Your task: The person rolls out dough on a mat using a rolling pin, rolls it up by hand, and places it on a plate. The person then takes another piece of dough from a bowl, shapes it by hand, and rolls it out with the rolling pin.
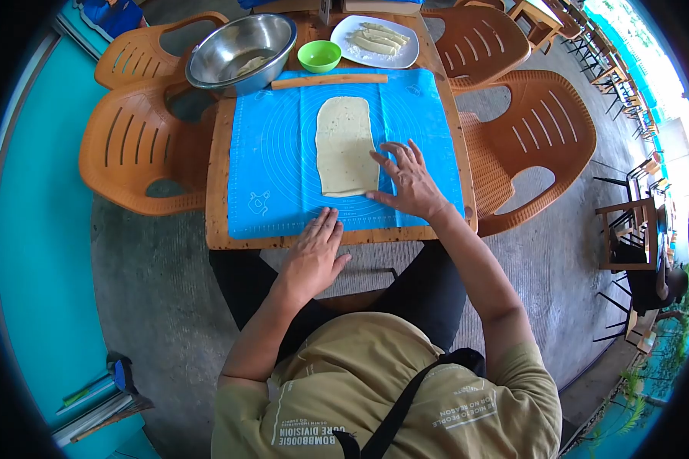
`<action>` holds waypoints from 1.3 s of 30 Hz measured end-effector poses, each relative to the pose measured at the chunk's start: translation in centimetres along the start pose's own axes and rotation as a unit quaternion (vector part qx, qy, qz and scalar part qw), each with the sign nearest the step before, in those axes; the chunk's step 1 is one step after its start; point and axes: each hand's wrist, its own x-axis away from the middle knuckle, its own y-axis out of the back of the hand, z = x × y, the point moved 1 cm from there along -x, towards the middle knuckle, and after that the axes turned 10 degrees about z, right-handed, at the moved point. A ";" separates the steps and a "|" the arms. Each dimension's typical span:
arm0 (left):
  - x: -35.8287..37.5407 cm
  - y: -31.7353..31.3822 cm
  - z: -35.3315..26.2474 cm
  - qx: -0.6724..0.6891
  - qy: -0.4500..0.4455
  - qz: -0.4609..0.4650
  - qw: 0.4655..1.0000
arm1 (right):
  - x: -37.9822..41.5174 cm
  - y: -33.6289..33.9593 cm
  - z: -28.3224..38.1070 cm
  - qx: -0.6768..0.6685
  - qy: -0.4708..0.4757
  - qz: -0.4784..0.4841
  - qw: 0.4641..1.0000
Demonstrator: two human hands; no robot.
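A flat, rolled-out sheet of dough (346, 145) lies lengthwise on the blue pastry mat (264, 164), its near edge looking slightly folded or thickened. At the dough's lower right edge is my right hand (407, 182), fingers spread, the fingertips touching or very close to the sheet. My left hand (314, 251) rests at the near edge of the mat, palm down and fingers stretched out, just short of the dough. Neither hand holds anything. Beyond the dough, a wooden rolling pin (329, 80) lies across the far part of the mat.
Behind the mat stand a metal bowl (241, 53) with some dough in it, a small green bowl (319, 56) and a white plate (375, 42) bearing several floured dough strips. Orange chairs (142, 141) flank the wooden table (220, 183) on both sides.
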 end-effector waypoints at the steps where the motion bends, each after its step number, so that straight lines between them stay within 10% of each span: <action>1: -0.2 0.1 0.1 0.000 0.004 0.001 1.000 | -0.1 -0.2 -0.3 0.002 0.001 -0.002 1.000; 39: -0.1 -0.4 0.4 -0.026 -0.015 -0.034 0.999 | -7.3 -2.2 5.7 0.011 0.017 -0.024 1.000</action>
